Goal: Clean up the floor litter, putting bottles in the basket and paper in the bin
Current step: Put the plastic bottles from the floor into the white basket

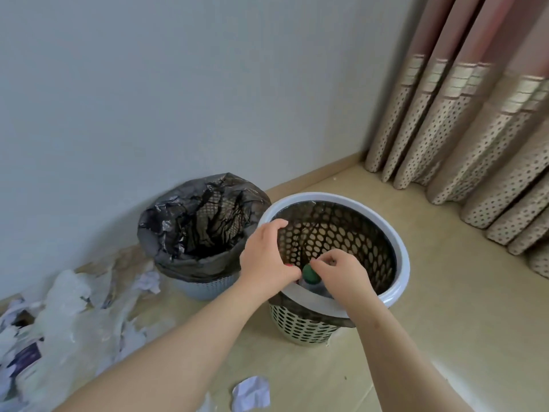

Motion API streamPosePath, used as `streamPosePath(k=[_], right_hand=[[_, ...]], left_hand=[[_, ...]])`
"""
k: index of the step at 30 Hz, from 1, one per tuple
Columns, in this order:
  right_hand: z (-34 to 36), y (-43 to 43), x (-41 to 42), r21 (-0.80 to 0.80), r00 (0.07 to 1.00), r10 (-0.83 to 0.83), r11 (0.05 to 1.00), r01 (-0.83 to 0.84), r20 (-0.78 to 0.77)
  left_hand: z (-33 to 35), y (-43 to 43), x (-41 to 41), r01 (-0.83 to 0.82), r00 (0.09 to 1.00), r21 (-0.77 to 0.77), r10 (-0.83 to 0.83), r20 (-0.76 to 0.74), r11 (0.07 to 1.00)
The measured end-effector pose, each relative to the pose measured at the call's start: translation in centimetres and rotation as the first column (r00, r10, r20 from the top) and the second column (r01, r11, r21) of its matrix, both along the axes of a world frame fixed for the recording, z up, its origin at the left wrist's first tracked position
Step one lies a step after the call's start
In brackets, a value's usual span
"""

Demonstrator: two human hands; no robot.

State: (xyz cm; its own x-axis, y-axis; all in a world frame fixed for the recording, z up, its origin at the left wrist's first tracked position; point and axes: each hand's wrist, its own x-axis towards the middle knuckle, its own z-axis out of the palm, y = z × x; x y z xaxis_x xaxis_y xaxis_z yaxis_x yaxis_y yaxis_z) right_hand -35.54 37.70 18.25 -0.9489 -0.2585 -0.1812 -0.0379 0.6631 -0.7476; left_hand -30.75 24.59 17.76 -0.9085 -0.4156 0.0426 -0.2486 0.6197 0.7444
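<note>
Both my hands are over the perforated basket [398, 242], which has a white rim. My right hand [344, 275] curls its fingers round a clear bottle [316, 288] with a green cap, held just inside the near rim. My left hand [266, 257] is curled above the basket's left rim. A small red tip [288, 265], seemingly a bottle cap, shows at its palm; the rest is hidden. The bin [205, 227], lined with a black bag, stands to the left against the wall. Crumpled paper [251, 394] lies on the floor near me, and another crumpled paper [148, 282] lies beside the bin.
A heap of clear plastic and torn paper [59, 322] covers the floor at the left. Dotted curtains [475, 144] hang at the right and reach the floor. The pale wall runs behind both containers. Beige floor spreads to the right of the basket.
</note>
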Motion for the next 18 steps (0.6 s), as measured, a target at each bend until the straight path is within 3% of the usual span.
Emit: streamPosePath(k=[2,3,5,8,18], right_hand=[[-0.4,-0.2,0.2,0.028,0.999,0.008,1.000,-0.007,-0.039],[-0.5,-0.3,0.4,0.042,0.998,0.015,0.999,-0.013,-0.057],[-0.6,-0.6,0.9,0.069,0.997,0.037,0.997,-0.032,-0.075],[-0.8,-1.0,1.8,0.078,0.994,0.078,0.994,-0.072,-0.075],[-1.1,-4.8,5.8,0.104,0.963,0.270,0.957,-0.271,0.017]], left_hand=[[-0.8,-0.4,0.5,-0.081,0.994,0.036,0.078,0.075,0.996],[-0.9,-0.4,0.8,-0.136,0.985,0.132,0.120,0.123,0.982],[-0.8,-0.2,1.2,-0.234,0.964,0.352,0.170,0.203,0.906],[-0.7,-0.2,1.4,-0.325,0.942,0.479,0.237,0.235,0.816],[-1.0,-5.8,8.1,-0.406,0.912,0.418,0.331,0.243,0.813]])
